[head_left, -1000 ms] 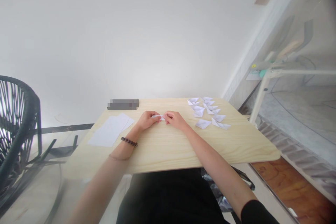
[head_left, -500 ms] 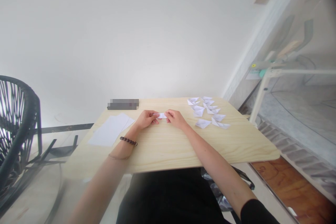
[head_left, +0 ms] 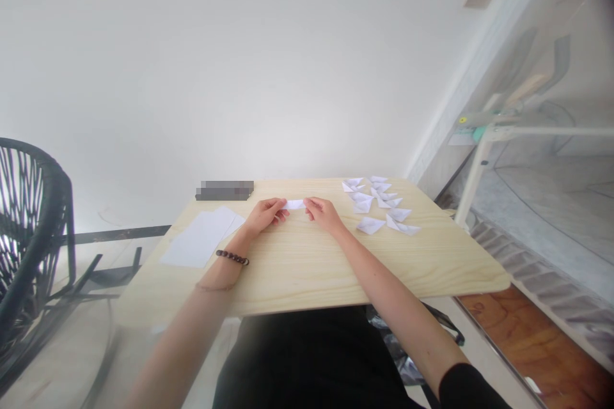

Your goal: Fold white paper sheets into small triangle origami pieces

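Between my two hands is a small piece of folded white paper (head_left: 294, 204), stretched level above the table. My left hand (head_left: 267, 215) pinches its left end between thumb and fingers. At the other end, my right hand (head_left: 322, 212) grips it the same way. Several folded paper boats (head_left: 371, 225) stand in a loose group to the right of my hands. Flat white paper sheets (head_left: 199, 239) lie overlapping to the left, beside my left forearm.
The light wooden table (head_left: 307, 275) stands against a white wall. A dark blurred-out object (head_left: 224, 191) rests at its back left. A dark woven chair (head_left: 36, 236) is on the left, and a white metal frame (head_left: 474, 172) rises past the right edge.
Both hands have risen slightly away from me and drawn a little apart at the paper's ends. More of the folded paper shows between them. The boats and sheets stay put.
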The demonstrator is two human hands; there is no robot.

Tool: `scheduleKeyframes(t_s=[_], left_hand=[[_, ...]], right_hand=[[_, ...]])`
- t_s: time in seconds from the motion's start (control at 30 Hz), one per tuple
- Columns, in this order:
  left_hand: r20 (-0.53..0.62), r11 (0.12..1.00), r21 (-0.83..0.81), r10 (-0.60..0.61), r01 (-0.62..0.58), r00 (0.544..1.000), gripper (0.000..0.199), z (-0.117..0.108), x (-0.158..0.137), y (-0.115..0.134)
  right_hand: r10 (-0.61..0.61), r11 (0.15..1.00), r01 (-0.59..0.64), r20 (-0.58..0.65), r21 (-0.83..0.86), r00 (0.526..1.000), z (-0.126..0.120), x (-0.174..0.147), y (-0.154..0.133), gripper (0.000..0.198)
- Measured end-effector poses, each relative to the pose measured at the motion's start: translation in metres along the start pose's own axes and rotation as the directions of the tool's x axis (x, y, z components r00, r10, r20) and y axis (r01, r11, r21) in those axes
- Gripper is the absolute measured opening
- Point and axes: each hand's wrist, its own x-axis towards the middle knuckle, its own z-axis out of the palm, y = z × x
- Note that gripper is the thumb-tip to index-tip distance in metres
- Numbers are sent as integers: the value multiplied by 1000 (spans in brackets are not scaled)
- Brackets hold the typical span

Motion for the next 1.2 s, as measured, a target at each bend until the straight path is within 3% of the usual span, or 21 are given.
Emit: scheduleKeyframes(t_s=[0.23,0.43,0.67,1.2], left_hand=[[-6,999,-9,41,-42,999,36,-3,1,-4],[22,996,18,89,-89,996,50,-3,0,-4],[51,993,90,70,-75,996,36,0,-3,-2],[124,969,196,126,-149,984,28,0,-2,-5]], right_hand=[[28,999,-29,15,18,999,1,1,3,29],[9,1000,-9,21,-17,1000,3,2,7,29],[-13,999,15,40,-36,999,2,-1,3,21],[-110,990,119,109,-81,988,2,-1,3,18]])
